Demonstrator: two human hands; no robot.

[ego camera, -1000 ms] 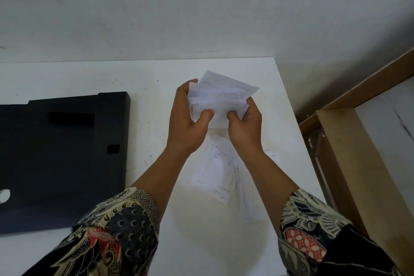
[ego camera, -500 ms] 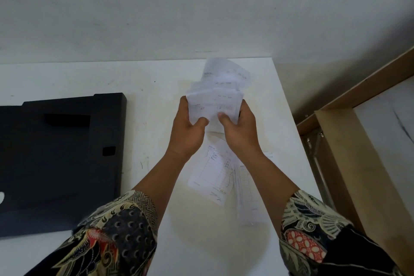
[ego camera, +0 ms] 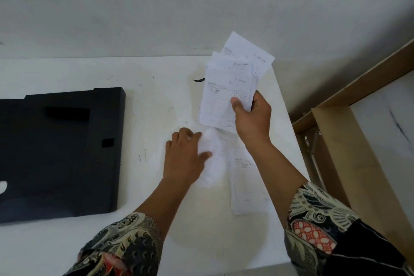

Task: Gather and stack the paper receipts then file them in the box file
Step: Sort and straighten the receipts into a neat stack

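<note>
A loose receipt point(ego camera: 210, 159) lay blurred on the white table point(ego camera: 156, 101), directly under the fingertips of the left hand point(ego camera: 186, 157), which we saw spread flat and pressing on the sheet, not yet closed around it. A second long receipt point(ego camera: 246, 181) lay just right of it, its long axis running toward us, nearer the right forearm. The right hand point(ego camera: 252, 116) was raised above both, thumb pinched on the fanned stack point(ego camera: 230, 87). The black box file point(ego camera: 60, 152) lay well apart at left. We judged the left hand better placed for the next pickup.
</note>
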